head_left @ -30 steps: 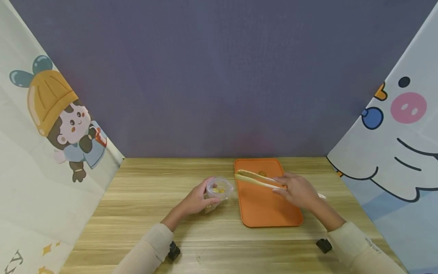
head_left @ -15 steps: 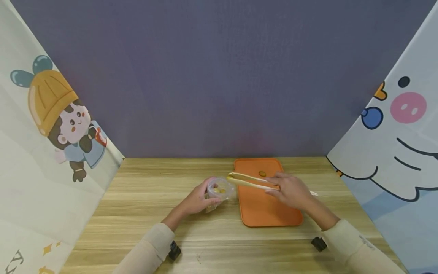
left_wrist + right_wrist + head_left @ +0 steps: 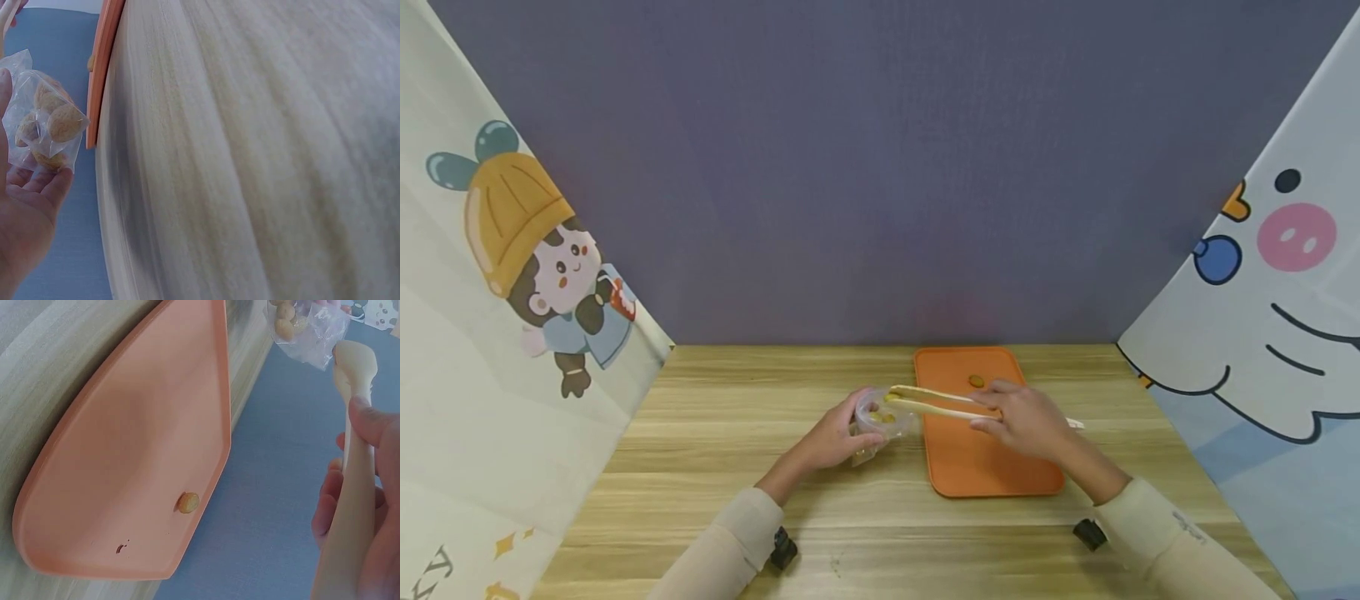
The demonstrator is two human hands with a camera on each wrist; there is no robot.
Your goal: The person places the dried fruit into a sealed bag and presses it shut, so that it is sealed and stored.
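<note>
listener: what is held by the left hand?

describer: a clear plastic bag (image 3: pixel 883 427) is gripped by the left hand (image 3: pixel 831 437), with the fingers and thumb curled round its side. its mouth is spread open, and several round, light brown pieces (image 3: pixel 65 123) can be seen through the film. whether its base is rested on the worktop (image 3: pixel 715 417) cannot be told

listener: and by the right?

describer: a pair of long cream tongs (image 3: pixel 357 481) is held by the right hand (image 3: pixel 1030 425), the thumb laid along one arm and the fingers curled at the other. the tips are held over the mouth of the bag, where a small yellowish piece (image 3: pixel 892 397) is seen between them

listener: what is placed nearby?

describer: to the right of the bag, an orange tray (image 3: pixel 992 462) is laid on the pale, wood-grained worktop. a single round piece (image 3: pixel 976 381) is left near its far end, with a few dark specks (image 3: pixel 120 549) beside it. the tray is partly covered from view by the right hand and the tongs

listener: and around all this?

describer: a plain purple-grey backdrop (image 3: pixel 880 167) is hung behind, flanked by cartoon-printed panels (image 3: pixel 460 375)
</note>
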